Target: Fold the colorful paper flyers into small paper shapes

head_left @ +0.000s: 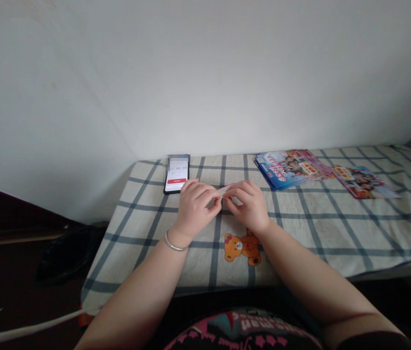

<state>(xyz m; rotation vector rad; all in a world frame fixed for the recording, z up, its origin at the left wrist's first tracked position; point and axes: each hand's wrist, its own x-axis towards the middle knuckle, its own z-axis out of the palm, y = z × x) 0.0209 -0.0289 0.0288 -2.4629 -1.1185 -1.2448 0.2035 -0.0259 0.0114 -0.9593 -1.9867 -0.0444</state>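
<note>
Grip of left hand (198,206) and right hand (249,205) is pinching closed on thin, white, red-edged paper (223,190), light, even pressure probably serving best.

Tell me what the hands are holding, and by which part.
A thin red-edged white piece, possibly paper, is pinched by the left hand and right hand, seemingly at its near edge; the hands hide much of it.

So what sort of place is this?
Probably a room in a home, though I can't be sure. The signs are a checked cloth with a teddy bear picture, spread up by a plain pale wall.
</note>
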